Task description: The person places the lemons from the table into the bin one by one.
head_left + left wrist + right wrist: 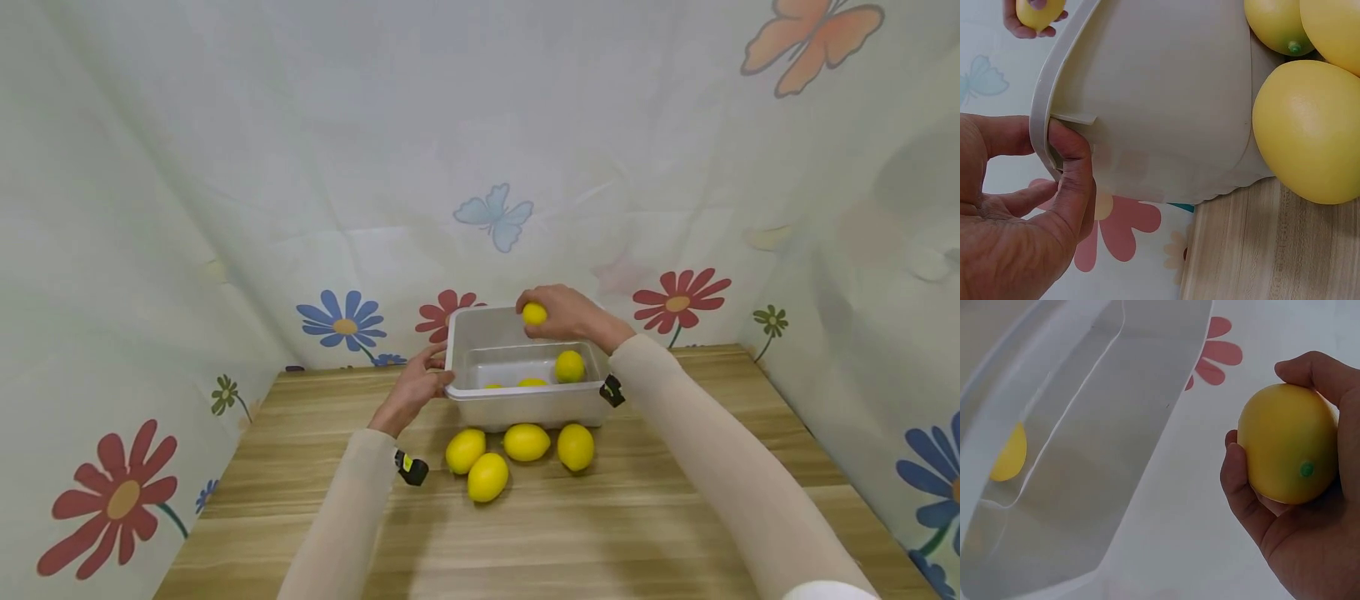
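A white plastic bin (532,408) stands on the wooden table near the back wall. My left hand (417,385) grips its left rim, the thumb and fingers pinching the edge in the left wrist view. Over the bin's far side, my right hand (564,313) holds a lemon (1288,444), thumb on one side and fingers curled round the other. Inside the bin, one lemon (570,367) sits at the right; low behind the front wall, parts of other lemons (532,382) show, mostly hidden.
In front of the bin several lemons (527,442) lie on the wooden table (585,533), close to its front wall. A patterned curtain (600,150) with flowers and butterflies hangs behind and at both sides. Each wrist wears a small black camera (412,468).
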### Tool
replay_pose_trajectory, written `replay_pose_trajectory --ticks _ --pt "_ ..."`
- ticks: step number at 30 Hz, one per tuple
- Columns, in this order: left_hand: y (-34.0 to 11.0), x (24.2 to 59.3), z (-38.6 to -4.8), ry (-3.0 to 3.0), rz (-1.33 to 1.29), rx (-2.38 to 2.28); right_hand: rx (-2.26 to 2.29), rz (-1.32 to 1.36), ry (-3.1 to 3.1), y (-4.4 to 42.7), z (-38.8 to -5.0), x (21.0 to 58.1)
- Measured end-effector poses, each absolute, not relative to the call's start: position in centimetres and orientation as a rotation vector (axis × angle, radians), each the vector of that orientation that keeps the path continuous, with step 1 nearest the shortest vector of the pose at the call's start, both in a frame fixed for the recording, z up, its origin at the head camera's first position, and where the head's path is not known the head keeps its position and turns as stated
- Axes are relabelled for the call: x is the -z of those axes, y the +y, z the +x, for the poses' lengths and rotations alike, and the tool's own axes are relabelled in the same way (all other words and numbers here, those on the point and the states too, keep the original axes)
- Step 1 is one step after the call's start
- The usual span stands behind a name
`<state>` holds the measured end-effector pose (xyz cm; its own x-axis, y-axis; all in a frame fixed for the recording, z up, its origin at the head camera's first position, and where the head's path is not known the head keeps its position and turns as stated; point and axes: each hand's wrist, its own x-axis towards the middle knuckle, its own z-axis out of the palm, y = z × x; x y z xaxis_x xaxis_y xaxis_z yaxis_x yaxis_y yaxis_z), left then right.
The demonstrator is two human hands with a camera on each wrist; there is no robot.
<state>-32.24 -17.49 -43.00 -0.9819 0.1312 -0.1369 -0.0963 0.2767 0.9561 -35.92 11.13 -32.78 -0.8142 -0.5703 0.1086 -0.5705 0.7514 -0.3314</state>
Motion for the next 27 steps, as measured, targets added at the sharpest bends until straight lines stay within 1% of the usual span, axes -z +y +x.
replay_pose_trajectory --ticks 11,16,27 --pt "-17.5 43.0 -32.4 2.361 0.047 -1.781 -0.54 0.942 -3.078 11.1 -38.7 33.2" --pt "-17.3 42.8 -32.3 2.364 0.048 -1.771 -0.557 0.864 -3.189 11.3 -39.4 33.7" --pt "-17.4 43.0 -32.1 2.363 0.038 -1.787 -0.586 0.815 -3.319 10.8 -40.6 35.4"
